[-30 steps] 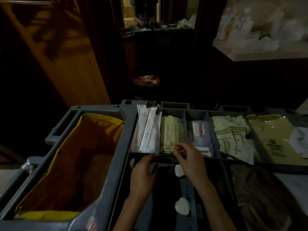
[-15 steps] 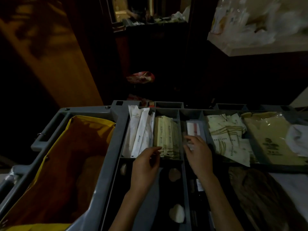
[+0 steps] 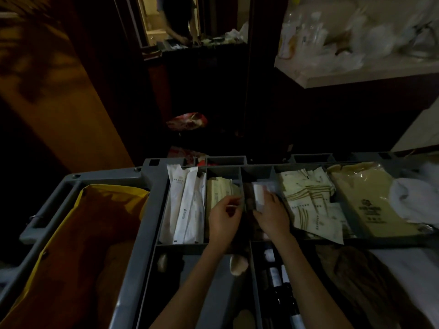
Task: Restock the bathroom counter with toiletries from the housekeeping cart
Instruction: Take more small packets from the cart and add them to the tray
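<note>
Toiletries (image 3: 308, 203): packeted stock sorted into the far row of compartments of the grey cart (image 3: 152, 186), middle of frame. Both hands are over that row.
Right hand (image 3: 272, 216): thumb and fingers pinch a small white sachet (image 3: 258, 195), held upright over the third compartment from the left. Print unreadable. The compartment beneath is too dark to read.
Left hand (image 3: 223, 220): over the tan packets (image 3: 219, 187), fingers curled, thumb close to forefinger. A thin pale sliver shows at the fingertips. It is blurred, so I cannot tell whether anything is held.
Left of hands: long white packets (image 3: 183, 205) standing on end in the leftmost compartment.
Right of hands: cream sachets (image 3: 316, 219) with gold lines, loosely heaped. Next are yellowish bags (image 3: 365, 200) with a dark logo, then a white cloth (image 3: 415, 198), cut off by the right edge.
Near row: pale round pieces (image 3: 238, 263), one partly hidden by the left forearm. Dark bottles (image 3: 275, 276) with white labels are barely visible in shadow.
Lower left: yellow liner bag (image 3: 114, 189), interior dark, cut off by the frame edge.
Lower right: brown cloth (image 3: 356, 281), dim.
Upper right: counter (image 3: 356, 76) edge, carrying clear bottles and plastic bags. They are washed out and blurred, so single items are not separable.
Upper centre: a lit panel (image 3: 180, 20) shows a person's torso and hands. Mirror or doorway, cannot tell.
Beyond cart: red-and-white object (image 3: 186, 121) in the dark, not identifiable.
</note>
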Available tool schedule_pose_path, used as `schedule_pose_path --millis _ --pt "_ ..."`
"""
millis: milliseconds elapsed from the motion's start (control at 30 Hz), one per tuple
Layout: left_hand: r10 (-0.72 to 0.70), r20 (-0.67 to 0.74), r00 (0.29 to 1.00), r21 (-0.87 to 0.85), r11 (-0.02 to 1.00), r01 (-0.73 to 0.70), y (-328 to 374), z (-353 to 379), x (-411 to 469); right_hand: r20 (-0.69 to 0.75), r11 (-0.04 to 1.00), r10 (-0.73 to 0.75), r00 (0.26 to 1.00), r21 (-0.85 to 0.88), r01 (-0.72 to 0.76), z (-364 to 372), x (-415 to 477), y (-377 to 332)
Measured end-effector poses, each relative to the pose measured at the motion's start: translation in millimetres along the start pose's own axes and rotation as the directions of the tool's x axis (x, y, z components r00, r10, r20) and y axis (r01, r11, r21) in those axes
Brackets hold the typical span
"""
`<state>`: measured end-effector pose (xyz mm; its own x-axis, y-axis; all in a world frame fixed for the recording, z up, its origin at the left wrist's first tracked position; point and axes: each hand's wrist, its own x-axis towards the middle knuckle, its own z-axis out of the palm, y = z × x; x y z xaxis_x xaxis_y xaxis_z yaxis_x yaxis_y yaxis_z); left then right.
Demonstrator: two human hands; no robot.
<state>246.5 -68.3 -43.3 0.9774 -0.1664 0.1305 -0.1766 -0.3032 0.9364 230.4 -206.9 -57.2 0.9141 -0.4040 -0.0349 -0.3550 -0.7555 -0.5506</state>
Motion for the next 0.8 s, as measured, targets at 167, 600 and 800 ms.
schedule_pose_path --millis 167,600,800 --pt "-0.062 -0.037 0.997 -0.068 0.996 0.059 -8.5 -4.0 2.1 -0.094 0.997 -0.057 0.994 -0.05 0.053 -0.9 -6.7 1.0" --pt "0.229 0.02 0.973 -0.095 0.969 -0.226 -4.6 -6.0 -5.4 -0.342 0.881 -0.261 0.903 0.297 0.367 -24.8 -46.7 -4.2" --pt "0.473 0.094 0.876 0.084 0.873 -0.481 -16.7 -14.3 -30.3 -0.209 0.845 -0.379 0.901 0.319 0.429 -32.5 -58.9 9.1"
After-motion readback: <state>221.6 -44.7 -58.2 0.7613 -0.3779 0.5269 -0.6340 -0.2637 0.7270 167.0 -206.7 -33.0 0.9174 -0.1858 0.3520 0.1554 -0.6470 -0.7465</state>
